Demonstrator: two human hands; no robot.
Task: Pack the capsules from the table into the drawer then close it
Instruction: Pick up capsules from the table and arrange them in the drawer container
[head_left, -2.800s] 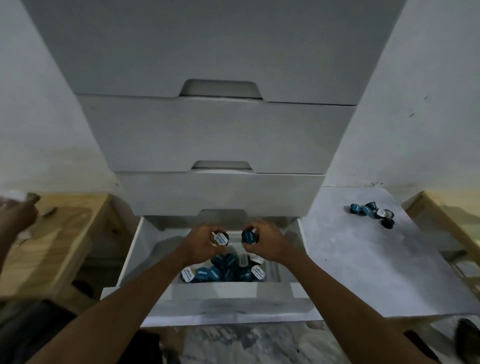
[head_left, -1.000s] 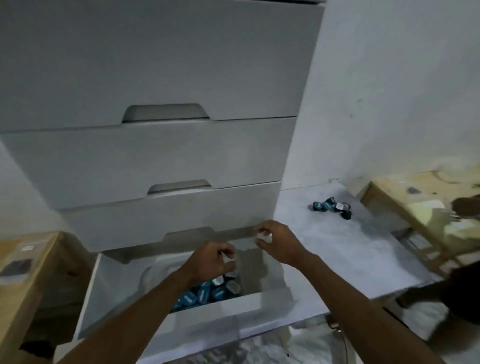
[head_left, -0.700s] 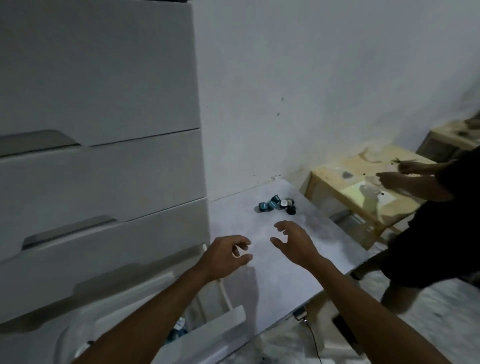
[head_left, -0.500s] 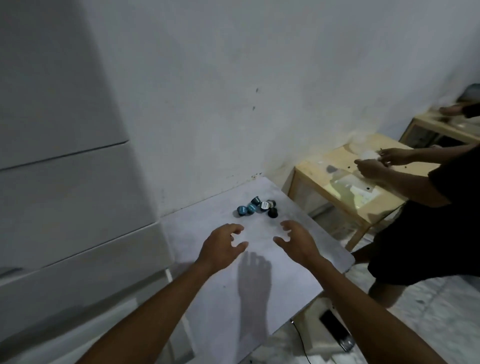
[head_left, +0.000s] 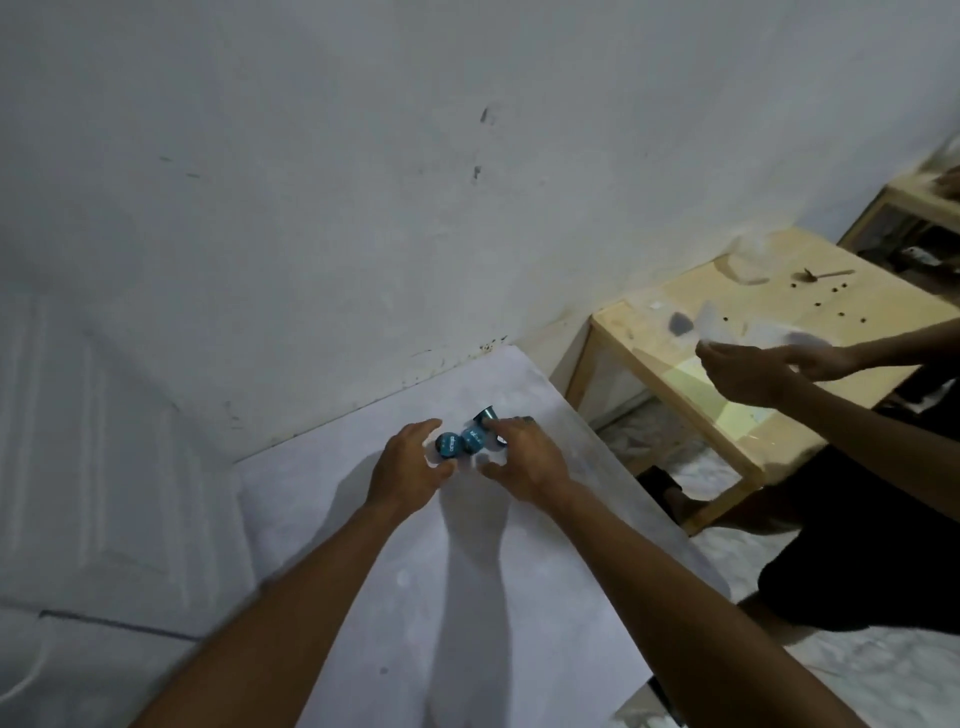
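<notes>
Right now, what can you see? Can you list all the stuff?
capsules: at least three showing, blue, in a cluster at the table's far end, between the two hands
table: one, white, centre, against the wall
wall: one, white, scuffed, behind the table
wooden table: one, pale wood, right of the table
other person's hands: two, at right, over the wooden table, holding something pale and blurred
left hand: open, fingers spread, beside the capsules
right hand: open, curled over the capsules
</notes>
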